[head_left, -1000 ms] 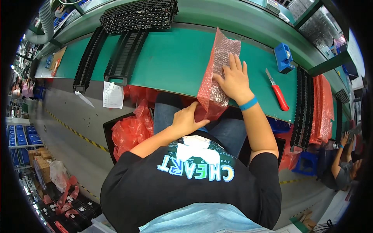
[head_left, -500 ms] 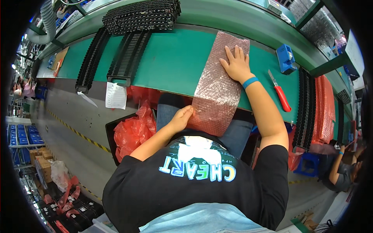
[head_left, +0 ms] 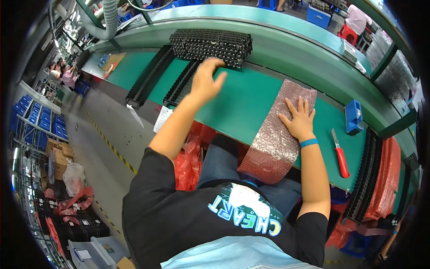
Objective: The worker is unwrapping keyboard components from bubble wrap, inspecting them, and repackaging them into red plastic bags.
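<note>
Head view, bubbled plastic point(head_left: 276, 145), right hand point(head_left: 301, 123) atop

Blue bins point(head_left: 45, 117) stand near cardboard boxes point(head_left: 61, 156) and white plastic point(head_left: 74, 178).

A grey floor point(head_left: 107, 115), crossed by yellow-and-black striped tape point(head_left: 120, 155), runs left of the green surface point(head_left: 242, 98); blue bins point(head_left: 33, 114) stand shelved beyond, and a ribbed duct point(head_left: 109, 19) hangs at upper left.
</note>
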